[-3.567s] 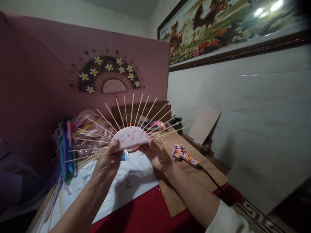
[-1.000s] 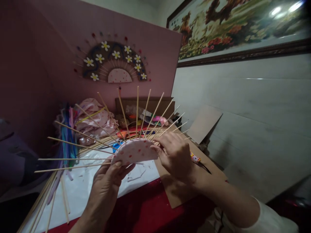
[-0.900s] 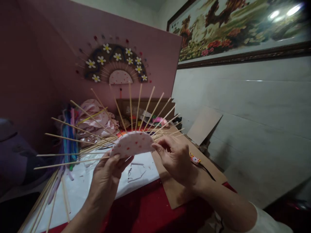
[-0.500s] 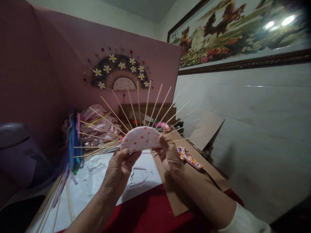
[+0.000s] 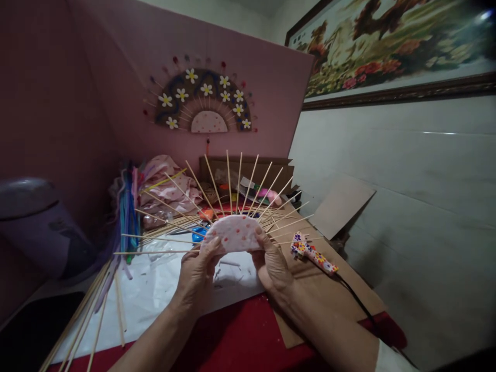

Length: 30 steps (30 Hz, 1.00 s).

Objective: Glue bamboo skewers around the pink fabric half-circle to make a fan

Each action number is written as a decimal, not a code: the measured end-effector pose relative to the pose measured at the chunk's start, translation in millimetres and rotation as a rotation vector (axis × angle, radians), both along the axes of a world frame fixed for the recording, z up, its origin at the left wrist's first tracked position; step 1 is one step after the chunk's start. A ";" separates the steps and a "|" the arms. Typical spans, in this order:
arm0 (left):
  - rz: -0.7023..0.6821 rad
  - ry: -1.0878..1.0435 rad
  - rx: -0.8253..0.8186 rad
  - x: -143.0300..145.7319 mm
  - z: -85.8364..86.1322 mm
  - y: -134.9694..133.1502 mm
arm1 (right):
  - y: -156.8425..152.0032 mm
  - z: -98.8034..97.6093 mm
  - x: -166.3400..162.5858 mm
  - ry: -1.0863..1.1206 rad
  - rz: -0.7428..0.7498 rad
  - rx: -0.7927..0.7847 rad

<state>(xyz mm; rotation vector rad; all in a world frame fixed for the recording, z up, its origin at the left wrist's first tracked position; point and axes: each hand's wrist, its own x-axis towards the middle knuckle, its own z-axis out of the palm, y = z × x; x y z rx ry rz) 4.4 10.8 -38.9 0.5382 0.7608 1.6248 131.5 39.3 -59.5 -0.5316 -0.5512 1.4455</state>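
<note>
Along the left edge of the table [image 5: 240, 336] there's a bunch of loose sticks [image 5: 81, 307], with colored strips [image 5: 127, 206] hanging behind them and a heap of pink cloth [image 5: 166, 175] toward the back. Next comes the left hand [image 5: 199, 274], clamped on the lower left end of a padded, dotted half-circle [image 5: 232, 232], thumb in front. The half-circle is held up over the white sheet [image 5: 155, 279], with fanned sticks [image 5: 251, 183] poking out all round its curve. The right hand [image 5: 273, 266] has the other end pinched the same way, so 2 hands on 1 piece. Right of that, a flowery glue gun [image 5: 315, 256] lies on cardboard [image 5: 310, 289], cord [image 5: 354, 297] running off toward the near right corner.

What could go wrong, imo: squeezing or bending the ends might loosen a stick if the joints are weak. Dropping the piece low on the right could also knock sticks against the glue gun, and a forearm could snag that cord.

Can't read any brands or labels; the tiny marks on the framed picture [image 5: 387, 51] are too small.
</note>
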 end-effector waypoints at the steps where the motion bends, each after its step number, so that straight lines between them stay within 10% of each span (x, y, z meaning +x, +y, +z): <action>1: 0.011 -0.003 0.003 0.6 -0.1 -0.1 | -0.5 -0.1 0.0 -0.007 -0.008 0.001; 22: 0.048 -0.016 0.037 -1.1 7.8 -0.8 | -10.3 3.5 -1.2 -0.271 0.046 0.050; 30: -0.200 0.113 -0.028 0.4 1.1 -6.9 | -9.8 6.0 -2.3 -0.328 -0.061 0.005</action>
